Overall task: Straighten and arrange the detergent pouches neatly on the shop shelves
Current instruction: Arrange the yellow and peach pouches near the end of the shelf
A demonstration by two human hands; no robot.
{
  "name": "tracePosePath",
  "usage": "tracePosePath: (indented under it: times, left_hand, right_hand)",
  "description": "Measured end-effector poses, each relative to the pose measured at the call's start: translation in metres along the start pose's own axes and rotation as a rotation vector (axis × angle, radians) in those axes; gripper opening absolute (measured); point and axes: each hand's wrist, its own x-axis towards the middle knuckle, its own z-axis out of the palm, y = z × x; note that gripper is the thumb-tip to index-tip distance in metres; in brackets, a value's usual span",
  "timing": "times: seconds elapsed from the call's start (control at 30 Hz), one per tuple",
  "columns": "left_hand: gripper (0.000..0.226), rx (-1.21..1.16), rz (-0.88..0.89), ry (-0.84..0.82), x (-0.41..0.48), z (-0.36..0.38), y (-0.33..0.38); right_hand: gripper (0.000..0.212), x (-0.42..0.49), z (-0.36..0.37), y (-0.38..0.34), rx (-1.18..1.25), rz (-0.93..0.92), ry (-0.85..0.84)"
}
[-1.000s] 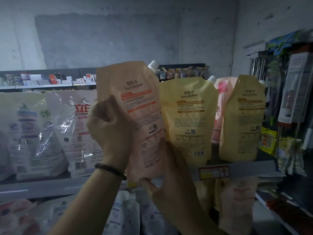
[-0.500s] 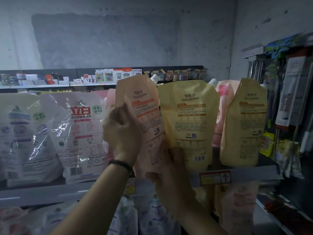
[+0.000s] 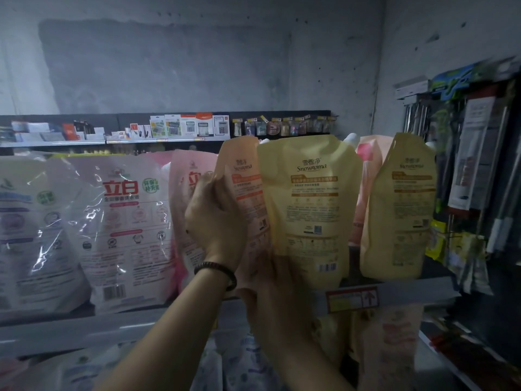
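Upper shelf (image 3: 84, 325), centre of frame:

- Peach Snowroma pouch (image 3: 242, 193): held upright just above the shelf edge, between a pink Liby pouch (image 3: 189, 193) on its left and a yellow Snowroma pouch (image 3: 310, 210) on its right, whose left edge overlaps it. Printed back turned to the camera.
- Left hand (image 3: 214, 221): closed round the peach pouch's left edge at mid-height, fingers curled onto it. A dark beaded bracelet (image 3: 217, 273) is worn at the wrist.
- Right hand (image 3: 270, 286): placed against the bottom of the peach pouch, back of the hand to the camera. Its fingers are hidden, so the grip cannot be told.
- Second yellow Snowroma pouch (image 3: 400, 210): stood upright at the right end of the shelf; a pink pouch (image 3: 366, 176) is seen behind, between the two yellow ones.
- Large pink-and-white Liby bag (image 3: 127, 221) and blue-and-white bag (image 3: 28, 221): stood at the left of the frame.
- Red-and-yellow price label (image 3: 351, 299): fixed to the shelf edge below the yellow pouch.

Background, upper centre: boxed calculators (image 3: 183, 127) are displayed on a far shelf.
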Motion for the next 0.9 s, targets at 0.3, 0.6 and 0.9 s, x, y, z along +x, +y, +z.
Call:
tracePosePath:
  times: [0.3,0.6,0.9]
  left_hand:
    - [0.017,-0.046,-0.005,-0.064,-0.002,-0.002,0.0]
    - [0.041,-0.088,0.349,0.021,-0.042,-0.022,0.001]
    - [0.056,0.022,0.355,-0.549,-0.073,-0.015,0.027]
  right_hand:
    - [0.055,-0.001,-0.011,0.01,0.084,-0.069,0.062]
    - [0.046,0.028,-0.074,0.069,0.335,0.172,0.469]
    - [0.057,0.069,-0.106,0.097,0.522,0.292,0.327]
